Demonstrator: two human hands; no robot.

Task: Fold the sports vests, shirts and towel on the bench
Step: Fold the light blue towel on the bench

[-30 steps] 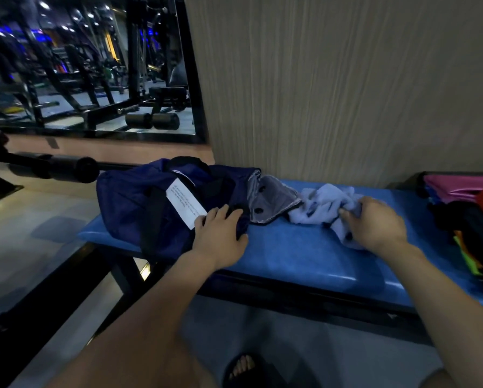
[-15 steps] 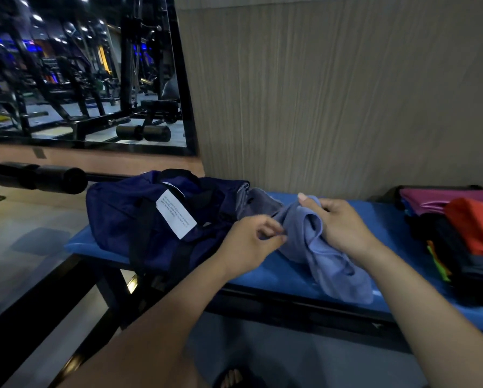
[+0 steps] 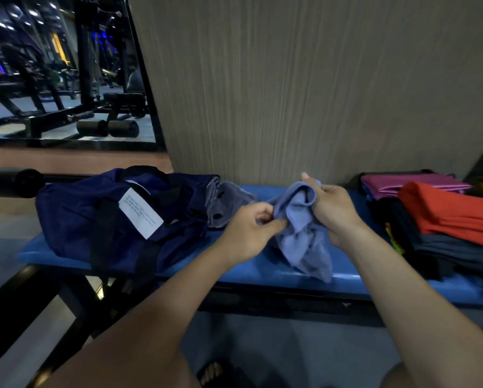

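Observation:
A crumpled light-blue towel (image 3: 302, 242) hangs above the blue bench (image 3: 344, 281), its lower end draped on the padding. My right hand (image 3: 332, 208) grips its bunched upper part, thumb pointing up. My left hand (image 3: 251, 228) pinches the cloth's left edge between thumb and fingers. A stack of folded garments (image 3: 447, 225), red on top of dark ones with a pink piece behind, lies at the bench's right end.
A navy duffel bag (image 3: 117, 217) with black straps and a white label takes up the bench's left end, a grey flap (image 3: 226, 203) sticking out of it. A panelled wall stands right behind the bench. A mirror at the left shows gym machines.
My right hand lifted the towel off the bench. My left hand left the bag and came across to pinch the cloth's edge.

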